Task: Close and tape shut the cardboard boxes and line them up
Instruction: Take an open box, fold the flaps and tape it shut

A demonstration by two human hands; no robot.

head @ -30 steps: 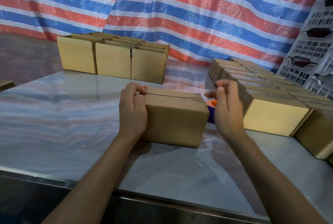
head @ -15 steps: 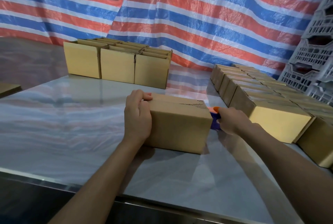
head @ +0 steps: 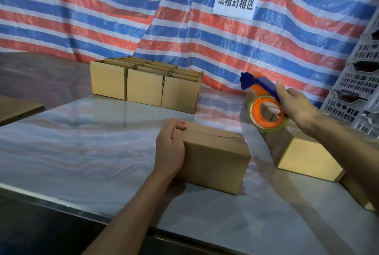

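left grip (head: 170, 148) curled round the left end of the closed box (head: 215, 158), fingertips hooked over the top edge at the centre seam, pinning the flaps. box sits centre-front on the surface (head: 82, 142), long side toward the camera. back-left of it: block of open boxes (head: 145, 84), tops not yet closed. seam on the held box looks tight; cannot tell whether any tape is on it. right of the box, tape dispenser (head: 264, 109) is up in the air, well clear of the box top, orange core and clear roll facing the camera. right grip (head: 295, 105) wrapped round its blue handle. further right, row of closed boxes (head: 307, 156) runs toward the back.

step in hand, as judged: lay tape along the seam. to do it well: bring the dispenser down onto the right end face, stick the tab below the top edge, pull left dead centre on the seam with steady pressure. left grip should hold the flaps flush, then slide off the seam before the roller arrives. run over the left edge, cut on the end face, rub down. risk: box skating on the slick surface if the left grip releases early.
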